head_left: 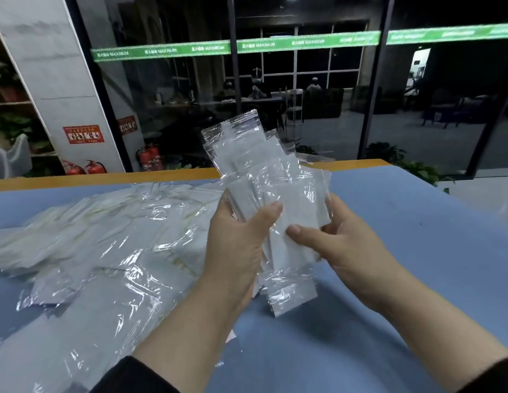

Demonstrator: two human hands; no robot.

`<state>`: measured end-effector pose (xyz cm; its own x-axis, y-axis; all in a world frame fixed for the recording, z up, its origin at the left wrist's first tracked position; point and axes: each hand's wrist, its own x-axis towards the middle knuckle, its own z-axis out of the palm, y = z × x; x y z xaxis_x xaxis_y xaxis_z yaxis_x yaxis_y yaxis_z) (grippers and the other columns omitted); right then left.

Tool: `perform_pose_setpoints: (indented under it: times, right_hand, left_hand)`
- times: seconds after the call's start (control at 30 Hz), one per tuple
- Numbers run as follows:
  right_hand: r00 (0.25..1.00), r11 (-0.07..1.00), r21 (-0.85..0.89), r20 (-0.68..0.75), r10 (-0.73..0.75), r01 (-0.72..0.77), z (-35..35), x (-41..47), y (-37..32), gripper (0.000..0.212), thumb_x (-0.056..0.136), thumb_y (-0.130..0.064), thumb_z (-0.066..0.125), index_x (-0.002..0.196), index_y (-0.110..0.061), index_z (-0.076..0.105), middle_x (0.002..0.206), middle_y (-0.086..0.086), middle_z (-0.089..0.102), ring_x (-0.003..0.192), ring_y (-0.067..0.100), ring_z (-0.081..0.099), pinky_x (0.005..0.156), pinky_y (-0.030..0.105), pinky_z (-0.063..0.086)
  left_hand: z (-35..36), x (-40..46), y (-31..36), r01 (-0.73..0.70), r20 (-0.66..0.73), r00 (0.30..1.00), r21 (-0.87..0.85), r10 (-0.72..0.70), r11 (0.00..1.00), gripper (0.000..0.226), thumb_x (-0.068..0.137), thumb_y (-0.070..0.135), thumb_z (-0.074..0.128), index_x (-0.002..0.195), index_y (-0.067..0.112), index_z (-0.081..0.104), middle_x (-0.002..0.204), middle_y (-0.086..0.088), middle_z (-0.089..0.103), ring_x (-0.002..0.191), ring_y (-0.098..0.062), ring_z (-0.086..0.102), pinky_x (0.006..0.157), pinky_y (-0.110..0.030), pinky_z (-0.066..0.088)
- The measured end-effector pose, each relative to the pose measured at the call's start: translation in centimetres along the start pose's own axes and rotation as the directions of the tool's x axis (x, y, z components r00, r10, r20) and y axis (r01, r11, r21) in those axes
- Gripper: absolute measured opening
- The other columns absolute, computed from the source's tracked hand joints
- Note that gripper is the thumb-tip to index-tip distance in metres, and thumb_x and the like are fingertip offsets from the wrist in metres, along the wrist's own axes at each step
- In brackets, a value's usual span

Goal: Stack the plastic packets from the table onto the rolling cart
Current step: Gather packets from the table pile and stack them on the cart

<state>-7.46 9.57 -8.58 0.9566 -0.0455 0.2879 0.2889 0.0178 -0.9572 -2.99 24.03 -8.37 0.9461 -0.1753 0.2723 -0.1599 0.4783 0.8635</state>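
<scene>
Both hands grip one fanned bundle of packets (264, 188) above the table (403, 251) — left hand (238, 239) thumb over the front, right hand (340, 245) pinching the side. Gathering step — loose heap (91, 236) lies at left. Next: square the edges, then carry to the cart, not in view.

Beyond the far edge of the table stands a glass wall (304, 95) crossed by a green banner strip (247, 45). Left of the glass, a white pillar (48, 66) bears a red notice (83, 134); red fire extinguishers (95, 167) stand at its foot, and plant shelves (8, 109) lie further left.
</scene>
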Motion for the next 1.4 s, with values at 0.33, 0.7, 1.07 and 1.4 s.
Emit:
perform_pose_setpoints:
  times: [0.33,0.7,1.07,1.4]
  right_hand:
    - [0.998,0.965,-0.254,0.039,-0.05,0.059,-0.2,-0.4,-0.5,0.016,0.094,-0.009,0.067,0.106,-0.019,0.07,0.093,-0.005,0.077,0.088,0.011,0.073,0.073,0.023,0.055]
    - [0.986,0.579,-0.816,0.107,0.129,0.013,-2.7,-0.7,-1.8,0.026,0.08,-0.046,0.077,0.099,-0.046,0.058,0.086,-0.018,0.066,0.078,0.006,0.062,0.074,0.036,0.055]
    - [0.99,0.483,-0.875,0.06,0.124,-0.007,-2.2,-0.6,-0.9,0.033,0.079,-0.048,0.077,0.087,-0.03,0.051,0.078,-0.01,0.061,0.07,0.008,0.056,0.062,0.028,0.045]
    - [0.998,0.601,-0.799,0.009,0.057,-0.027,-4.9,-1.1,-2.6,0.019,0.084,-0.035,0.075,0.099,-0.041,0.064,0.078,-0.017,0.065,0.061,0.002,0.055,0.054,0.027,0.043]
  left_hand:
    - [0.2,-0.5,-0.6,0.027,0.074,0.996,0.189,-0.041,0.982,0.064,0.089,0.065,0.062,0.13,0.016,0.057,0.12,-0.01,0.072,0.108,-0.027,0.07,0.091,-0.043,0.058]
    - [-0.5,0.0,-0.4,-0.013,-0.103,0.992,0.504,0.075,0.864,0.079,0.08,0.082,0.04,0.097,0.013,0.076,0.089,0.007,0.076,0.088,-0.002,0.067,0.085,-0.03,0.051]
    - [-0.7,0.1,-0.5,-0.171,0.014,0.978,0.62,0.207,0.766,0.025,0.09,0.048,0.07,0.091,0.023,0.072,0.078,0.019,0.067,0.074,0.003,0.059,0.068,-0.012,0.042]
    - [-1.1,0.5,-0.5,-0.048,-0.183,0.974,0.42,0.137,0.906,0.019,0.101,0.026,0.056,0.095,0.023,0.075,0.092,0.006,0.076,0.086,-0.017,0.069,0.09,-0.047,0.055]
